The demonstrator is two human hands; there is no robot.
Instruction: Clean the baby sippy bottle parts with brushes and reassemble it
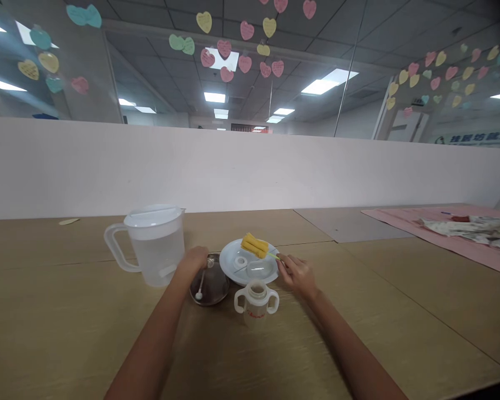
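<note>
While the right hand (296, 275) pinches the thin green handle of the yellow sponge brush (254, 245), the brush head lies to that hand's left, over the far side of the white plate (229, 271). The left hand (196, 259) is at the far left edge of the round metal dish (217, 295); its fingertips are small and blurred here, so whether they grip the dish or something in it, I cannot tell. Just below that hand, a slim white-tipped brush (199, 295) leans inside the dish. On the plate, left of the right hand, sit a white ring (236, 261) and a clear cover (257, 270). The two-handled cup (256, 305) stands upright and open between the hands, nearer the person, on the surface (316, 355). The lidded pitcher (158, 250) stands left of the left hand. The moment looks like handling the sponge brush; moving it from here would call for a firm pinch and room above the plate's loose pieces.
</note>
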